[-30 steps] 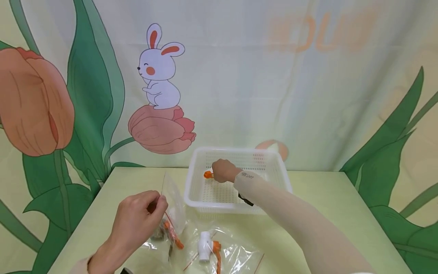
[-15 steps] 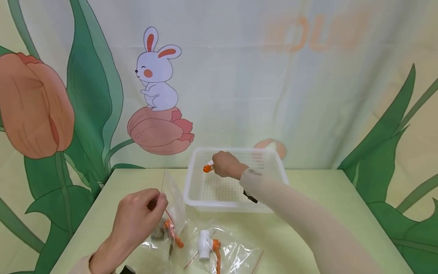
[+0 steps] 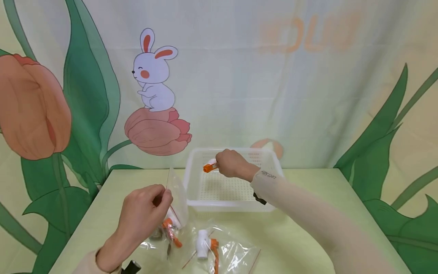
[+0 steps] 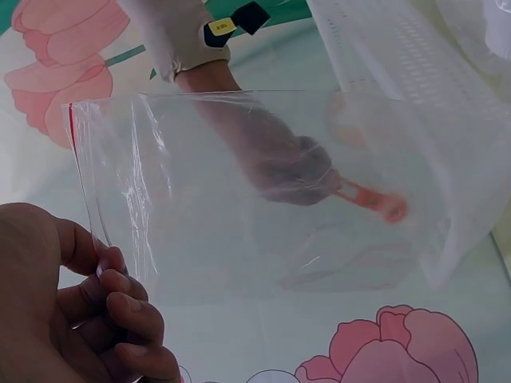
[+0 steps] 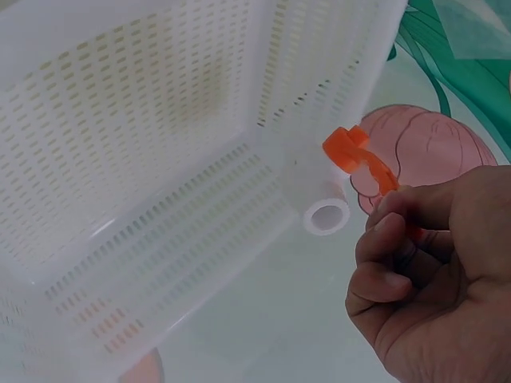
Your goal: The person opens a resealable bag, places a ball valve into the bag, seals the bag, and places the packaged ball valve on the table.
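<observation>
My right hand (image 3: 232,163) is over the white basket, holding a white plastic ball valve (image 5: 326,217) by its orange lever handle (image 5: 351,152). In the right wrist view the valve's round open end faces the camera. My left hand (image 3: 145,213) pinches a clear zip bag (image 4: 215,247) at its red-striped edge and holds it up to the left of the basket. Through that bag, the left wrist view shows my right hand and the orange handle.
The white perforated basket (image 3: 226,205) stands at the table's back edge against a printed curtain. In front of it lies a clear bag (image 3: 236,251) with another white valve (image 3: 202,243). More bagged parts with an orange handle (image 3: 171,230) lie below my left hand.
My right hand has risen a little from the basket's inside with the valve and shifted slightly right relative to the basket. My left hand keeps holding the bag, which has shifted slightly right.
</observation>
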### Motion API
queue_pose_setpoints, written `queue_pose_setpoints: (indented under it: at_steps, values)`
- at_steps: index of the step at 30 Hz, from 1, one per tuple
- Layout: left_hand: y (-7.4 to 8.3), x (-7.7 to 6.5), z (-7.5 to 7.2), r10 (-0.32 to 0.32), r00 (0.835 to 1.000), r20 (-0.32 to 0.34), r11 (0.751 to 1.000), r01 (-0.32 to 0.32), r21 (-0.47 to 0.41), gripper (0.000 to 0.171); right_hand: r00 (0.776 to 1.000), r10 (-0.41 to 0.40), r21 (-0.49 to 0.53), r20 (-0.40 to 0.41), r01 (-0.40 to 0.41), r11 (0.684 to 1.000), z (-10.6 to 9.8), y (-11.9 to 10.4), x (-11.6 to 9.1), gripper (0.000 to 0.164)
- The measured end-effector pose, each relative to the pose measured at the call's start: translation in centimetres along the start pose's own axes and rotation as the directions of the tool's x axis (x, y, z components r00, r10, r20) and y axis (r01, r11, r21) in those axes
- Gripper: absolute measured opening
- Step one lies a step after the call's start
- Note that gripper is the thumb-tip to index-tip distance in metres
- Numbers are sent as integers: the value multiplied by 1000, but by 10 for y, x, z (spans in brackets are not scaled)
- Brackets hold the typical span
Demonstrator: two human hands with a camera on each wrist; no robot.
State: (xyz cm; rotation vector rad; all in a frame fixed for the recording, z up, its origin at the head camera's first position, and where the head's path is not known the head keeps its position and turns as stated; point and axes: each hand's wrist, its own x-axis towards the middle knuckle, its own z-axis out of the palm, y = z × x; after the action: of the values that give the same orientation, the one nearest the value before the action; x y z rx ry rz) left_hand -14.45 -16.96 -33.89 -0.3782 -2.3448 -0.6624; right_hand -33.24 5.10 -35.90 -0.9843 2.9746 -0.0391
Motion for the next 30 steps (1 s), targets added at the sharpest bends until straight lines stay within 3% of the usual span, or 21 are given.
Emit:
queue_pose_setpoints:
  at_steps: [10, 16, 26, 30]
  values:
    - [5, 6, 10, 15, 1000, -15, 999, -16, -41, 38, 998, 35, 139, -46, -29, 990, -5, 19, -20, 18]
    - [10, 11, 16, 35, 999, -23, 999, -36, -37, 35, 993, 55, 277, -101, -25, 961, -12, 29, -36, 20]
    - [17, 16, 24, 4, 1000, 29, 999, -3, -35, 33, 968, 165, 425, -190, -71, 902, -22, 45, -73, 20]
    - [19, 16, 29, 0, 999, 42, 999, 1, -33, 35, 954, 182, 424, -237, -67, 903, -23, 50, -91, 19]
